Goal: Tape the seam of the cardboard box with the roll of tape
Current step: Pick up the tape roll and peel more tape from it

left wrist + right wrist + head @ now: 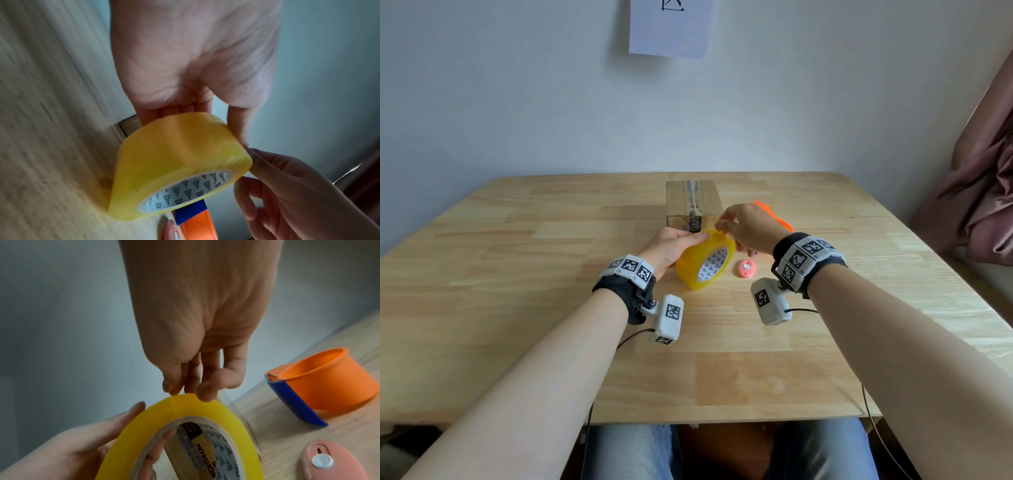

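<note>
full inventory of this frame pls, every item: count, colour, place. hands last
roll of tape: 1, yellow with a white printed core, on edge at table centre
cardboard box: 1, brown, tape strip along its top, behind the roll
tape dispenser: 1, orange with a blue blade guard, right of the box
small cutter: 1, pink with a white button, right of the roll
table: 1, light wood
paper sheet: 1, white, on the wall
curtain: 1, dusty pink, far right
wrist camera rigs: 2, white with black markers
left hand: grip around the roll
right hand: fingertips pinching at the roll's top edge
</note>
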`<action>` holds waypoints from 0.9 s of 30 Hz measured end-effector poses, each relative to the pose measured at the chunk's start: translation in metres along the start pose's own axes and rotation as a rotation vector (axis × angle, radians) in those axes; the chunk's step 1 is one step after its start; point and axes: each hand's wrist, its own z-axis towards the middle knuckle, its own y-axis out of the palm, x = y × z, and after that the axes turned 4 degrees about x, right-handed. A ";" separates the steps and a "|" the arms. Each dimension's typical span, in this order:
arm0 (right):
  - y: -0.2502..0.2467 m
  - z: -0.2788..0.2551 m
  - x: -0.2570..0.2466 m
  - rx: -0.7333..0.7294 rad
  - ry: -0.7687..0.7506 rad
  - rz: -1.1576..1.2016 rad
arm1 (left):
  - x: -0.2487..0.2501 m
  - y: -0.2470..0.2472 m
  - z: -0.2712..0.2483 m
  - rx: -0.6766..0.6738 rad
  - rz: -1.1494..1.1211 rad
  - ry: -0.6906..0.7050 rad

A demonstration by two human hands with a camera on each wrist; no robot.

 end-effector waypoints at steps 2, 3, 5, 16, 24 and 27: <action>-0.001 0.001 0.002 -0.007 0.005 -0.005 | 0.001 0.003 0.001 0.020 0.003 -0.009; -0.001 0.001 0.003 -0.009 0.010 0.001 | 0.002 0.005 0.002 0.032 0.010 -0.007; -0.002 0.003 0.005 -0.013 0.022 0.006 | 0.004 0.008 0.004 0.054 0.029 0.001; -0.012 0.011 -0.003 0.091 -0.005 -0.113 | 0.011 0.023 0.009 0.132 0.122 0.016; -0.027 0.009 -0.028 0.116 -0.086 -0.306 | 0.015 0.031 0.007 0.146 0.238 0.075; -0.031 0.005 -0.031 0.082 -0.093 -0.341 | 0.020 0.030 -0.001 0.078 0.204 0.145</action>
